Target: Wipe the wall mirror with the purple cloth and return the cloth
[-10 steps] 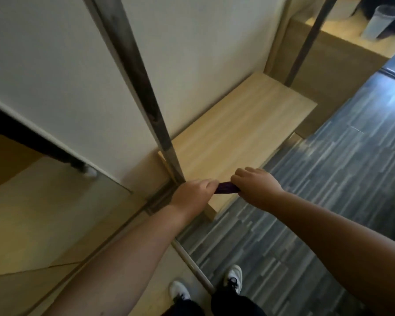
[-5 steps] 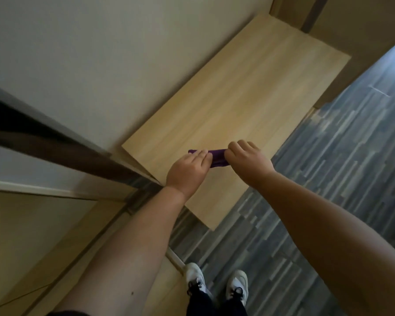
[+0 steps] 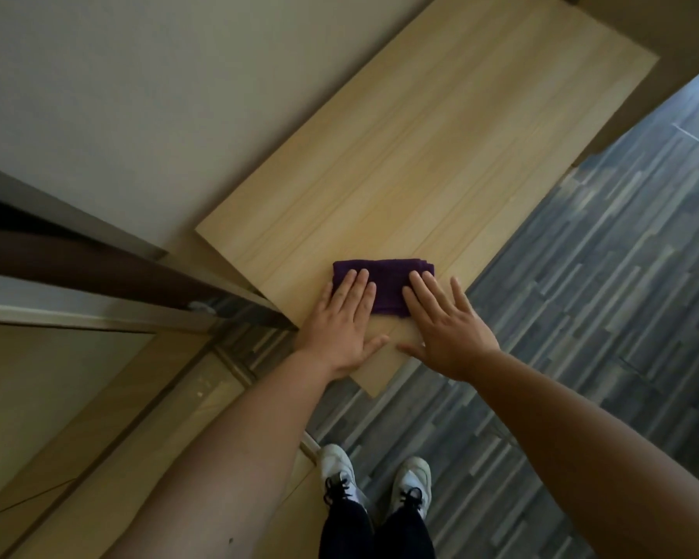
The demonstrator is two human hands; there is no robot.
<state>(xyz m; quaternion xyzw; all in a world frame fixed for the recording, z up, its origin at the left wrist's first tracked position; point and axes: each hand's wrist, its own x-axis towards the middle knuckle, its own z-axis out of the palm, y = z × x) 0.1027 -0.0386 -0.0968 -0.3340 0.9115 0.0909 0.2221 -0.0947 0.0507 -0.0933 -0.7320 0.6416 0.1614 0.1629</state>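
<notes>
The purple cloth [image 3: 386,282] lies folded into a flat rectangle on the light wooden shelf [image 3: 440,155], near its front corner. My left hand [image 3: 342,322] rests flat with spread fingers on the cloth's left part. My right hand [image 3: 444,322] lies flat beside it, fingertips on the cloth's right part. Neither hand grips the cloth. The wall mirror [image 3: 57,377] fills the lower left, with its dark frame [image 3: 118,272] running toward the shelf corner.
A pale wall [image 3: 138,94] rises behind the shelf. Grey plank flooring [image 3: 582,296] spreads to the right. My two white shoes [image 3: 376,482] stand below the shelf's front corner, close to the mirror's lower edge.
Both hands were closed on the bunched cloth above the shelf edge. Now the cloth lies flat on the shelf and both hands have opened flat on top of it. The view tilted down.
</notes>
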